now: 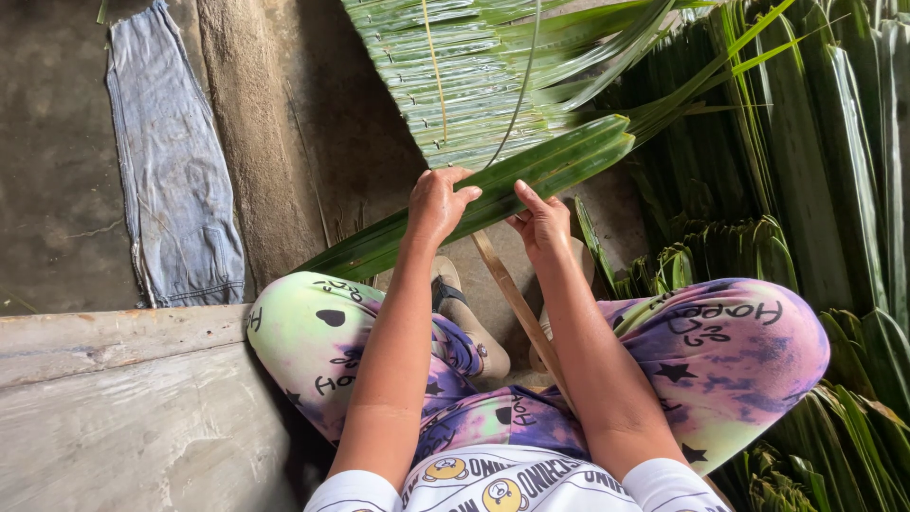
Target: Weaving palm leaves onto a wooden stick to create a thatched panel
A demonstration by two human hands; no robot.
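Head view, looking down past the person's knees to a bare concrete floor (57, 190). Both hands meet on one long green palm leaf (531, 175) that runs slantwise, from low on the left, just above the left knee, up to the right, where its blunt end lies against a woven panel.

The left hand (438, 202) lies over the leaf from above, fingers curled down across its near edge and the thumb out of sight; it presses or grips the leaf, though how firmly cannot be told. The right hand (542, 223) is just beside it, well within touching range but not touching it, with the fingers bent and the fingertips on the leaf's lower edge, half closed around it.

A thin pale wooden slat (517, 303) comes up between the legs and passes under the leaf between the two hands.

Beyond the hands, the woven panel (455, 85) of folded leaf strips lies spread toward the far edge of the floor, with a thin pale rib running down it. To the right, stacks of folded palm leaves (815, 180) fill that whole side, reaching down past the right knee.

At the far left, a strip of worn blue denim (175, 161) lies flat on the floor. Below it, a grey wooden plank (123, 408) fills the near left corner, its edge touching the left thigh. A sandalled foot (464, 313) shows between the knees.
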